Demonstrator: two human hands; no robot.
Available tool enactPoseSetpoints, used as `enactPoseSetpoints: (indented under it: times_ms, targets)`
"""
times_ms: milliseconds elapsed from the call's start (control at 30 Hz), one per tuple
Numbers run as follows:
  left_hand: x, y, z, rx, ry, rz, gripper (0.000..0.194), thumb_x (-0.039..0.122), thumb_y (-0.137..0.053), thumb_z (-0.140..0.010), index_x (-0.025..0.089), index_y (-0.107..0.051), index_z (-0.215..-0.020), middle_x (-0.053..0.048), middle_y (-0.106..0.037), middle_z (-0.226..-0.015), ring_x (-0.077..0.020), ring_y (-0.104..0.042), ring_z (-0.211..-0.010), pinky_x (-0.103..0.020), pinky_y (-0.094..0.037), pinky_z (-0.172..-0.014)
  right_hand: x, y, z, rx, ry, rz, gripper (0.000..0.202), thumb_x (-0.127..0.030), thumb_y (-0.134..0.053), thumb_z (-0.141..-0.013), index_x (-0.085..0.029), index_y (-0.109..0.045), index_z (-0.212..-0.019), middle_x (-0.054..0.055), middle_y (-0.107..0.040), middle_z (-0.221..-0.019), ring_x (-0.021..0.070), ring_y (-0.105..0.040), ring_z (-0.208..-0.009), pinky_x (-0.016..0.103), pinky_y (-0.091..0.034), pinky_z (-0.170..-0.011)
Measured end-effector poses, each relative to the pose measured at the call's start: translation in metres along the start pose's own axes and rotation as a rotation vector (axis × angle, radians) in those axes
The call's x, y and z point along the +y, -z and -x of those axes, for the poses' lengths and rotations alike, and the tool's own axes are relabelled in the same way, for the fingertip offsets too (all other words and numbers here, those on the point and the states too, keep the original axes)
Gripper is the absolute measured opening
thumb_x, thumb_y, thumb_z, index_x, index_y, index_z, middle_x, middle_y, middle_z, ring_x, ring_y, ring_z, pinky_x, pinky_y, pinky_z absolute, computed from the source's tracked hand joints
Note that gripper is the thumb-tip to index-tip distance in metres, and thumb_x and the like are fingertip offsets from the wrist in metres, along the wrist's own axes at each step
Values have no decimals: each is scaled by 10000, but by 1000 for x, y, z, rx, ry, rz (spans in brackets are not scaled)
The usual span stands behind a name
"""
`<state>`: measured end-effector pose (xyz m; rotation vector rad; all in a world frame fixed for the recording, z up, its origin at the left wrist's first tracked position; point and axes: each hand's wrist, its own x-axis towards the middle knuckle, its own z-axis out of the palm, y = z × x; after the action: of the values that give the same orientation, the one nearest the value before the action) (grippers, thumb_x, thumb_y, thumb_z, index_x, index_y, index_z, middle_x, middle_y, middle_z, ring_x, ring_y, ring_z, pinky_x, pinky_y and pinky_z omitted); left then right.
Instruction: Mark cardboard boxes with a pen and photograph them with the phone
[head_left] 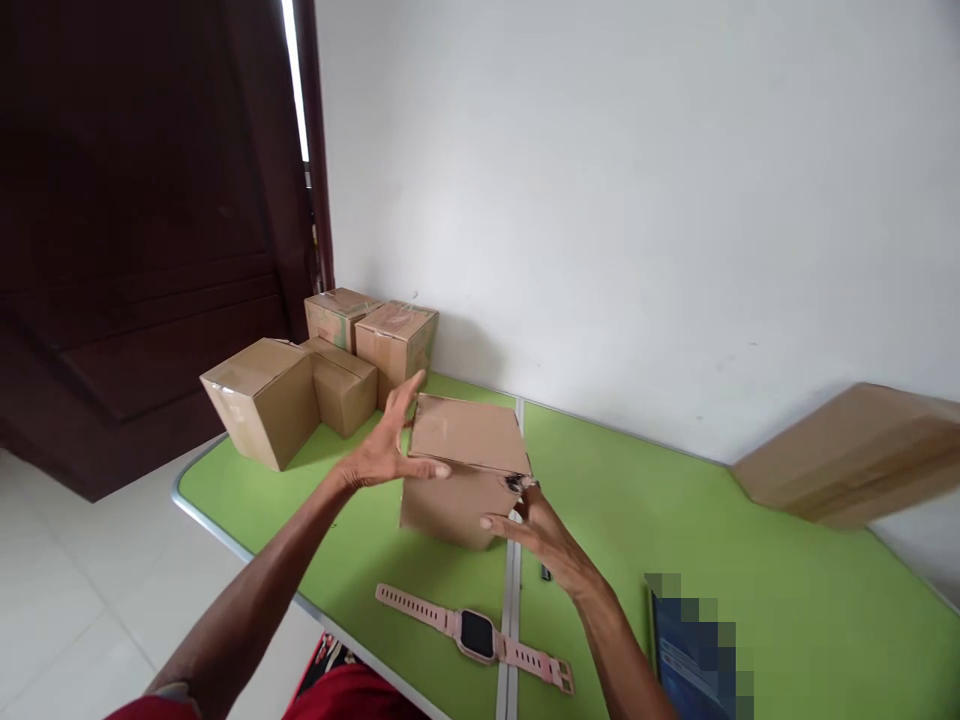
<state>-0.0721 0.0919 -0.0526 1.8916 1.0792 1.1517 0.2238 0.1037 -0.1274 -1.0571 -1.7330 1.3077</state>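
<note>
A brown cardboard box [465, 435] stands between my two hands over the green table. My left hand [384, 450] is at its left side, thumb along the upper front edge and fingers stretched up by the left face. Around the lower right corner is my right hand [536, 525], its thumb on the front face and its other fingers partly hidden behind the box. A small black and whitish patch [517, 483] shows at the box's upper right front corner. Nearer to me lies a smartwatch [477, 635] with a pink strap, laid out flat.
Several cardboard boxes [259, 395] are grouped at the table's back left. Another cardboard box [855, 455] sits at the right by the white wall [600, 200]. A partly pixelated screen device [686, 650] lies front right. A dark wooden door [135, 200] is at left.
</note>
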Motion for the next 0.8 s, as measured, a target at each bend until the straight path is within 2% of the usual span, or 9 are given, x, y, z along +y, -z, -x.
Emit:
enactPoseSetpoints:
  times_ms: [67,133,233,333,433,533,633,733,800]
  targets:
    - [-23,-15,12,-26,42,90,1568,691,-982,-627,229,-30,-1785,-248,-142,-1817,-511,-89,-1701,-728,-104,-1357,9,0,4,-36,-68,-39,1117,-702,-905,-744,-346,-422,-1687,155,-586,-1646,428,-581,-1492,636,-503,-1214]
    - [-44,-28,22,-72,78,173,1657,685,-1010,-577,209,22,-1783,-264,-152,-1812,-500,-87,-1708,-694,-58,-1371,15,-3,8,-45,-123,-70,1083,-726,-880,-767,-328,-446,-1676,162,-605,-1630,429,-586,-1485,619,-500,-1219]
    - [-59,-43,35,-28,50,191,1669,668,-1020,-562,224,29,-1782,-256,-209,-1794,-489,-181,-1690,-697,-135,-1368,22,-8,14,0,-174,-84,1008,-759,-816,-824,-289,-489,-1654,174,-661,-1570,422,-592,-1481,601,-478,-1240]
    - [-56,-52,57,85,7,94,1641,638,-1042,-532,198,-64,-1775,-253,-327,-1728,-503,-305,-1628,-703,-250,-1347,23,-10,13,21,-185,-108,960,-742,-798,-858,-287,-499,-1648,174,-655,-1578,407,-565,-1512,589,-440,-1272]
    - [-55,-60,89,245,8,-9,1423,650,-1005,-633,162,-221,-1716,-254,-487,-1594,-474,-510,-1476,-673,-444,-1249,11,-19,-3,-40,-103,-152,883,-650,-830,-875,-319,-519,-1632,160,-614,-1626,397,-508,-1563,585,-458,-1255]
    - [-65,-63,123,508,50,-190,1116,658,-921,-773,180,-345,-1600,-220,-601,-1423,-412,-652,-1272,-615,-606,-1050,-10,-49,-37,-129,-7,-210,789,-546,-855,-871,-338,-581,-1581,136,-620,-1623,389,-526,-1541,581,-516,-1185]
    - [-77,-55,147,769,35,-426,849,557,-850,-887,199,-415,-1522,-189,-621,-1332,-366,-680,-1171,-520,-655,-892,-32,-97,-77,-215,83,-287,681,-463,-856,-843,-311,-680,-1484,110,-663,-1579,373,-560,-1498,553,-529,-1159]
    - [-82,-41,155,949,40,-575,754,508,-844,-890,194,-475,-1469,-167,-628,-1274,-337,-686,-1096,-463,-654,-796,-45,-141,-106,-262,118,-326,530,-477,-820,-839,-272,-783,-1327,92,-779,-1406,344,-701,-1307,511,-559,-1116]
    - [-82,-34,155,1006,70,-609,754,520,-858,-865,187,-504,-1442,-147,-639,-1218,-328,-693,-1045,-453,-650,-758,-46,-159,-112,-268,110,-332,478,-515,-771,-864,-244,-812,-1256,90,-829,-1279,334,-747,-1197,507,-580,-1068]
